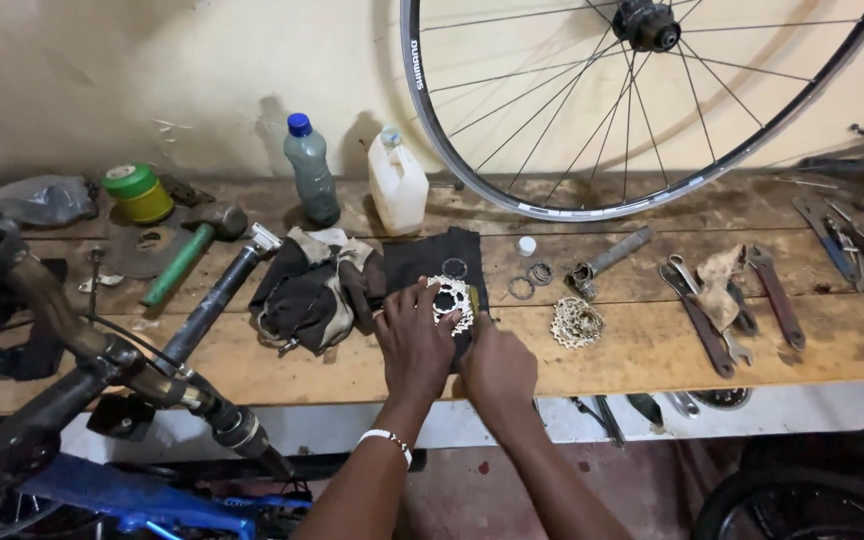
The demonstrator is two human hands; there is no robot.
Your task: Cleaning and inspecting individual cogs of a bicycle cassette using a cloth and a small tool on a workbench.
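Note:
My left hand [412, 340] grips a silver toothed sprocket [452, 301] lying on a black cloth [437, 260] on the wooden workbench [282, 360]. Close on its right, my right hand [497, 368] is closed around a small tool with a yellowish tip [475, 302] that touches the sprocket's edge. A stack of sprockets [577, 322] lies just right of my hands. Small metal rings [530, 281] and a white cap [526, 245] lie behind them on the bench.
A spoked wheel [642, 110] leans on the wall. A blue-capped bottle [310, 170], a white jug [398, 183], green tape roll [138, 192], green-handled hammer [192, 250], dark gloves [312, 285] and wrenches [722, 310] sit on the bench. A bike handlebar [102, 360] juts in at left.

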